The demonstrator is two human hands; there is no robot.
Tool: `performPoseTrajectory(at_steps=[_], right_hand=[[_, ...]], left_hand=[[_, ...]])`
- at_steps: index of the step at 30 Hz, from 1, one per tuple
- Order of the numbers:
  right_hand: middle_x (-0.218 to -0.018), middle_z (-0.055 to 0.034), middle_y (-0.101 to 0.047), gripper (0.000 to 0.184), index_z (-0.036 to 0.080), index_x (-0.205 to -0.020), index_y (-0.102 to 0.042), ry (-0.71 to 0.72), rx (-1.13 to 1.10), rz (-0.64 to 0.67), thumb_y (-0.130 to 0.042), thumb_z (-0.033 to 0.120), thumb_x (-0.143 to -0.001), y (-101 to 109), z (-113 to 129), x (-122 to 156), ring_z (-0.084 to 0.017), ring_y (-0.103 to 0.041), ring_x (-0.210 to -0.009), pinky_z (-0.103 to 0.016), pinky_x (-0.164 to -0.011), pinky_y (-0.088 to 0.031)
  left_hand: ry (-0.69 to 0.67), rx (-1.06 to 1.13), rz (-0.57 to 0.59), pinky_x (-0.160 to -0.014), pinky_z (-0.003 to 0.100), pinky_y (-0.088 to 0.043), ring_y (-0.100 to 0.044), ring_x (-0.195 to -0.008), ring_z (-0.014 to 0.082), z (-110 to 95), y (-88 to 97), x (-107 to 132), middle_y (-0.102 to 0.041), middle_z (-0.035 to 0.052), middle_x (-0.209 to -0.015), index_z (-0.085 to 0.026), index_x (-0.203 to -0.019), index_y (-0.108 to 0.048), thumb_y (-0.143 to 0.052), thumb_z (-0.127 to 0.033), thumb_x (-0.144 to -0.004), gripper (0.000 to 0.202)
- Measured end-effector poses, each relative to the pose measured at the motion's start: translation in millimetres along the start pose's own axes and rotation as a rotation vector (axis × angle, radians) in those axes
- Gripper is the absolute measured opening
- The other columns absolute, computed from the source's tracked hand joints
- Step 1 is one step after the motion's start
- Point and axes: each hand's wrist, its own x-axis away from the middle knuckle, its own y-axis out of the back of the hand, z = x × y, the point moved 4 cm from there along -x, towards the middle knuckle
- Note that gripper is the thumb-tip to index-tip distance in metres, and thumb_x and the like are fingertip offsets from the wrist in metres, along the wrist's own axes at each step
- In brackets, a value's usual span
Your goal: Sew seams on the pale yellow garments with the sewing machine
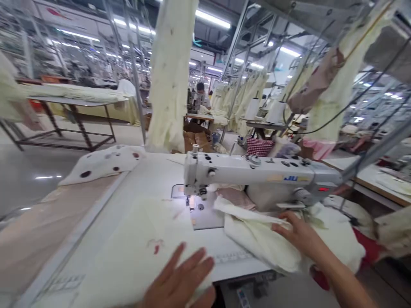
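Note:
My left hand (183, 278) lies flat with fingers spread over a pale yellow fabric piece (138, 239), close to its small red embroidered motif (156, 248). At the right, my right hand (297, 235) has its thumb and fingers around the edge of a bunched pale yellow cloth (257, 235), which spreads past the front edge of the table. Between and beyond the hands stands a white sewing machine (250, 169). Its lit needle area (191, 202) is above the metal plate, just off the flat fabric's right edge.
White cloth with dark dots (102, 164) and pinkish fabric (64, 222) hang over the table's left side. A long pale cloth (170, 72) hangs behind the machine. Another person (202, 96) sits farther back. Thread cones (252, 109) stand to the right.

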Motion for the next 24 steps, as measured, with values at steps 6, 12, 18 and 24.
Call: performPoseTrajectory(at_steps=[6,12,18,24], right_hand=[[-0.078,-0.0052,-0.065,0.018,0.021,-0.073,-0.060,0.131,0.015,-0.026,-0.051,0.035,-0.080,8,-9,6,-0.022,-0.063,-0.076,-0.035,-0.068,-0.051],[-0.088,-0.0072,-0.067,0.021,0.022,-0.091,-0.062,0.230,-0.041,-0.170,-0.044,0.031,-0.088,19,-3,8,-0.023,-0.063,-0.084,-0.036,-0.075,-0.051],[-0.070,0.0020,-0.063,0.018,0.024,-0.082,-0.055,0.320,-0.243,0.008,-0.040,0.030,-0.090,9,91,20,-0.013,-0.061,-0.063,-0.021,-0.053,-0.047],[-0.073,-0.0009,-0.062,0.025,0.020,-0.078,-0.056,0.400,-0.219,0.348,-0.037,0.026,-0.092,-83,174,16,-0.017,-0.060,-0.069,-0.030,-0.062,-0.048]], left_hand=[[0.055,0.238,0.488,-0.108,0.046,-0.029,-0.043,-0.121,0.0245,14,-156.7,-90,-0.054,0.0114,-0.124,-0.016,-0.115,-0.053,-0.052,-0.028,-0.086,0.031],[0.170,0.233,0.528,-0.093,0.035,-0.043,-0.059,-0.095,0.0192,35,-163.9,-118,-0.064,0.0058,-0.099,-0.017,-0.103,-0.059,-0.040,-0.007,-0.084,0.028],[0.438,0.101,0.632,-0.064,0.031,-0.049,-0.064,-0.071,0.0208,41,-31.5,-77,-0.068,0.0006,-0.079,-0.026,-0.114,-0.053,-0.034,-0.029,-0.092,0.028],[0.582,-0.241,0.819,-0.079,0.038,-0.045,-0.059,-0.089,0.0250,84,2.4,-18,-0.064,0.0066,-0.092,-0.019,-0.101,-0.062,-0.050,-0.019,-0.086,0.020]])
